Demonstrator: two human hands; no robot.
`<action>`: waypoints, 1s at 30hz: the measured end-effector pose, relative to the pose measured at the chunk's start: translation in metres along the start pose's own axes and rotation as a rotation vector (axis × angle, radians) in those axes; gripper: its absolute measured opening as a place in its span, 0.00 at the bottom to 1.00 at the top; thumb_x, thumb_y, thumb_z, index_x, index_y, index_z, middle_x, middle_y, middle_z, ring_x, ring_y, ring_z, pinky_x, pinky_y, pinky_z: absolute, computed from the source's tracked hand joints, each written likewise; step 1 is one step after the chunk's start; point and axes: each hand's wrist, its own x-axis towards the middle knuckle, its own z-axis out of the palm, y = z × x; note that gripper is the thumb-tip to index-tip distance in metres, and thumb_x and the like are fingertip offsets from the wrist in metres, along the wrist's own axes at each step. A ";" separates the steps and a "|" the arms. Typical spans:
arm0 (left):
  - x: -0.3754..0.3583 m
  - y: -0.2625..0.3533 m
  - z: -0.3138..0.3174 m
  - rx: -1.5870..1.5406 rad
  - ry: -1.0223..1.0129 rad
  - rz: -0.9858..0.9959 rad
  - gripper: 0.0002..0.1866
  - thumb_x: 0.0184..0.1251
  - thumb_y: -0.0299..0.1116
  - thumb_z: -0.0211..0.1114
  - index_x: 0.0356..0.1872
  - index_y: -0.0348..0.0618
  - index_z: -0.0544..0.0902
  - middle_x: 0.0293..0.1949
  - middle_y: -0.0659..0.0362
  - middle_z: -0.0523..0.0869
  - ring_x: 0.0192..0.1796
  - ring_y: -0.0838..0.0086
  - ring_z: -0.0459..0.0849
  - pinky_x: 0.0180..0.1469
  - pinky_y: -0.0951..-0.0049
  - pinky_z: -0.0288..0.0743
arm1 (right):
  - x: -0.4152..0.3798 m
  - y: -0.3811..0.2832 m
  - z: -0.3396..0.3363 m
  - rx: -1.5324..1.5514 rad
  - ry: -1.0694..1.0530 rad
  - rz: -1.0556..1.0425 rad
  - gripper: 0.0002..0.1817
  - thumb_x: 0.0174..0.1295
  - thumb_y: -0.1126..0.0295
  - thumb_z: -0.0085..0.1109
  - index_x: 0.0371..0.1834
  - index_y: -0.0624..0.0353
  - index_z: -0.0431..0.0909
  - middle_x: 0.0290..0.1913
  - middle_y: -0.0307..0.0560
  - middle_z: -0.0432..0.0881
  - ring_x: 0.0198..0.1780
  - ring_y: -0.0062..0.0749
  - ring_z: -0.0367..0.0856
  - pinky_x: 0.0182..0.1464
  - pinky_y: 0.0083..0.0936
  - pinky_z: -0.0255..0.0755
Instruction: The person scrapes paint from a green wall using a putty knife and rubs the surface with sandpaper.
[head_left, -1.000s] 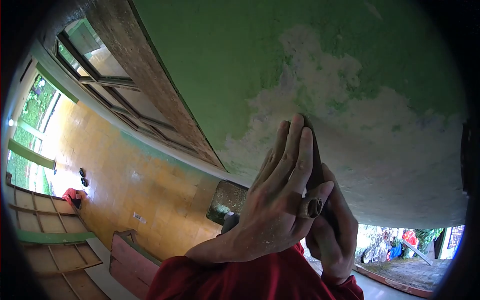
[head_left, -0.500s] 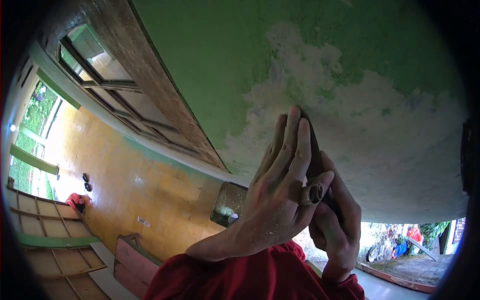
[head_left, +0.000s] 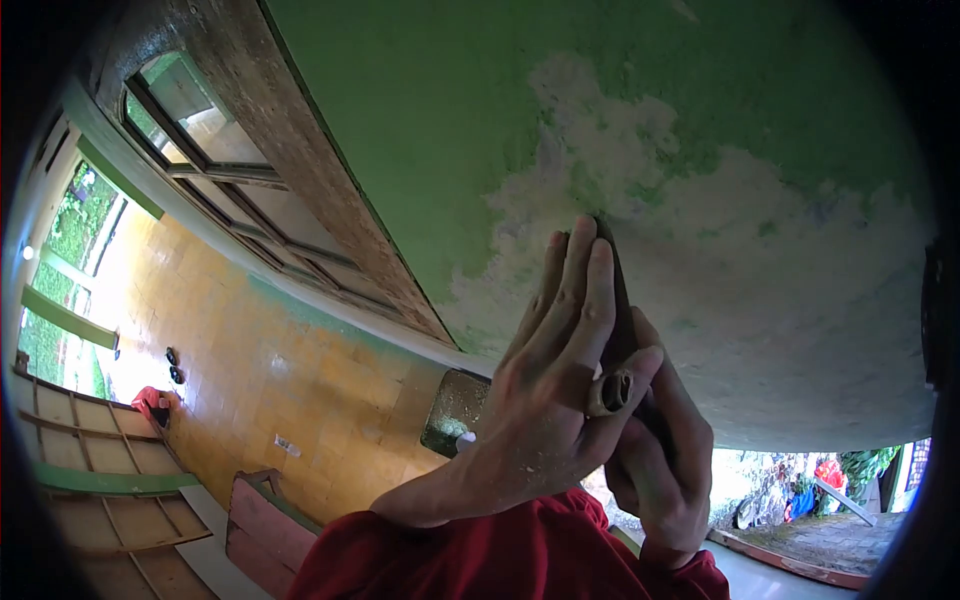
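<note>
A flat dark plastering trowel, seen nearly edge-on, rests against the wall, whose green paint is partly covered by a pale, patchy coat. My left hand lies along the trowel with its fingers straight and close together. Its thumb hooks beside a round, hollow-looking end, apparently the trowel's handle. Below and to the right, my right hand is closed around the handle side, with its fingers curled and partly hidden by my left hand. Pale specks dot my left wrist.
A worn wooden frame with glass panes borders the wall at left. Beneath are a yellow tiled floor, a speckled dark tray and a pink wooden piece. Dark footwear lies farther off, near a red item.
Both hands and the trowel have shifted slightly left and a little down in view. The grip looks the same, and the wall's pale patch looks unchanged.
</note>
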 end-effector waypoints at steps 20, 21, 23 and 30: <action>-0.001 0.002 0.007 0.021 0.012 -0.001 0.34 0.73 0.34 0.58 0.71 0.21 0.56 0.73 0.28 0.55 0.75 0.35 0.54 0.73 0.51 0.58 | 0.002 0.001 -0.007 -0.008 -0.063 -0.015 0.34 0.64 0.82 0.39 0.77 0.72 0.50 0.74 0.66 0.62 0.74 0.43 0.64 0.70 0.28 0.61; -0.001 0.002 0.008 0.002 0.020 -0.011 0.34 0.73 0.34 0.57 0.71 0.21 0.56 0.73 0.29 0.55 0.75 0.35 0.54 0.73 0.52 0.58 | 0.004 -0.002 -0.005 -0.038 -0.083 -0.004 0.34 0.64 0.82 0.39 0.77 0.72 0.50 0.74 0.66 0.61 0.75 0.45 0.63 0.71 0.29 0.60; 0.000 0.003 0.008 0.013 0.003 -0.025 0.34 0.74 0.34 0.57 0.72 0.22 0.56 0.73 0.29 0.55 0.76 0.35 0.53 0.73 0.52 0.57 | 0.001 -0.001 -0.007 -0.061 -0.098 0.027 0.34 0.63 0.82 0.39 0.77 0.72 0.50 0.75 0.67 0.60 0.76 0.47 0.61 0.72 0.31 0.60; 0.003 0.000 0.007 0.118 0.119 -0.018 0.34 0.74 0.36 0.57 0.73 0.25 0.57 0.73 0.29 0.55 0.76 0.37 0.52 0.74 0.52 0.56 | 0.020 -0.015 -0.001 -0.054 -0.137 0.148 0.33 0.63 0.84 0.40 0.76 0.72 0.52 0.73 0.67 0.64 0.76 0.46 0.61 0.72 0.30 0.59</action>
